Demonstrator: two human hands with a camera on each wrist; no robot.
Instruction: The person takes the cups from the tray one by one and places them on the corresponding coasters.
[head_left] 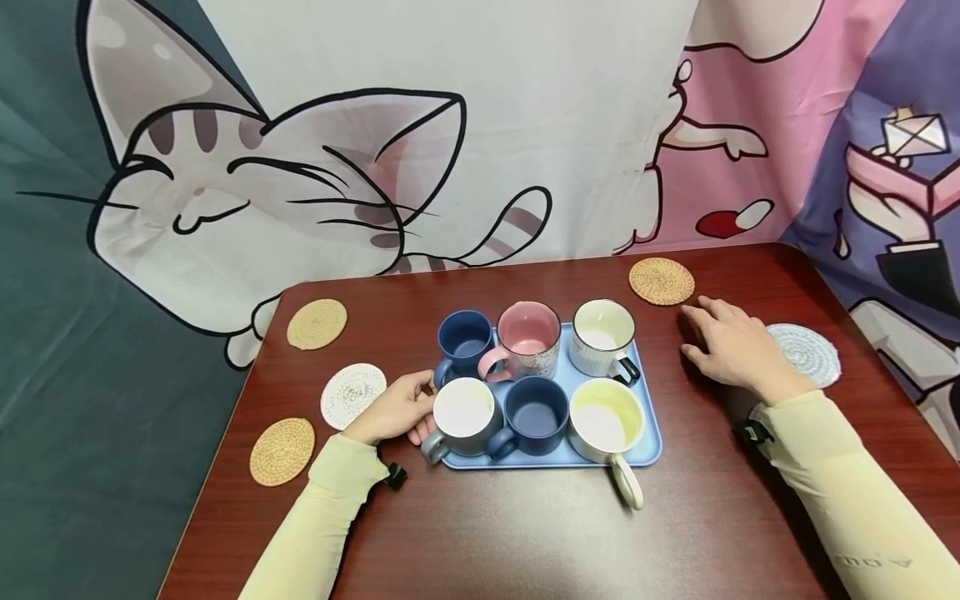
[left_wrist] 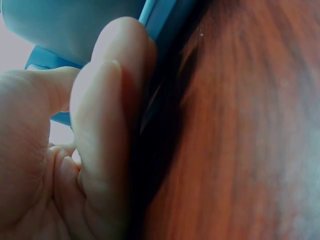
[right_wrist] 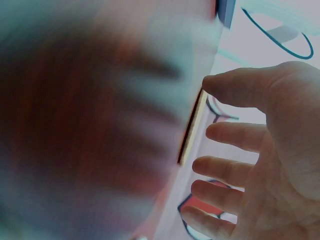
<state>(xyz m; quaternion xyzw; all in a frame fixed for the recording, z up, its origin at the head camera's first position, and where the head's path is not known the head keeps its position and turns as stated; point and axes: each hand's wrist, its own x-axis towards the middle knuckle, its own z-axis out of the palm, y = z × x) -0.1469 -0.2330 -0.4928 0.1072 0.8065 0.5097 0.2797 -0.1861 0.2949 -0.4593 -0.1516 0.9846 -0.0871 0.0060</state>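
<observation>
On the tabletop (head_left: 525, 533), the blue tray (head_left: 651, 443) sits around the middle, its front edge well in from the tabletop's near edge. Along the tray's front stand a grey mug (head_left: 465, 417), a dark blue mug (head_left: 536, 417) and a yellowish mug (head_left: 607, 421). The left hand (head_left: 397, 408) has bent fingers at the tray's left rim; whether they grip it I cannot tell. The right hand (head_left: 738, 346), fingers spread wide, holds nothing, nearer the tabletop's right edge. Behind stand a navy mug (head_left: 465, 337), a pink mug (head_left: 529, 337) and a white mug (head_left: 600, 337). Judging progress: all six are gathered at the tray, none on the five coasters (head_left: 662, 282) towards the tabletop's sides; anything remaining is unclear.
</observation>
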